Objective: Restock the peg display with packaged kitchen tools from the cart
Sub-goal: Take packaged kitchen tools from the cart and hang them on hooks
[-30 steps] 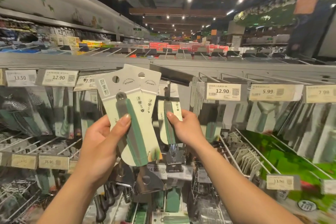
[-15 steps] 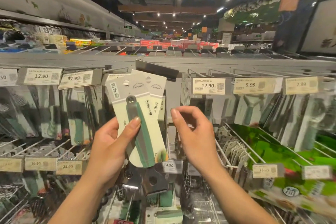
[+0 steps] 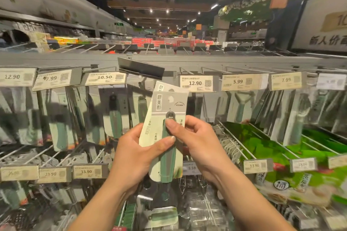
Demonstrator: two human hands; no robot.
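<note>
Both bare forearms rise from below and meet at chest height; the left hand is turned palm-in, its thumb laid across the front of the carded packs, fingers wrapped behind; the right hand closes in from the other side, thumb tip pressing the front, fingers curled behind.

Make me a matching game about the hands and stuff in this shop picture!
Things:
1. left hand
2. right hand
3. tool handle
4. 10.50 price tag

Places, colours, states:
A. thumb at the handle's top end
B. dark green
C. on the rail, left of the held packages
D. thumb across the handle's middle

Pairs: 1-D, 2-A, 3-B, 4-C.
</note>
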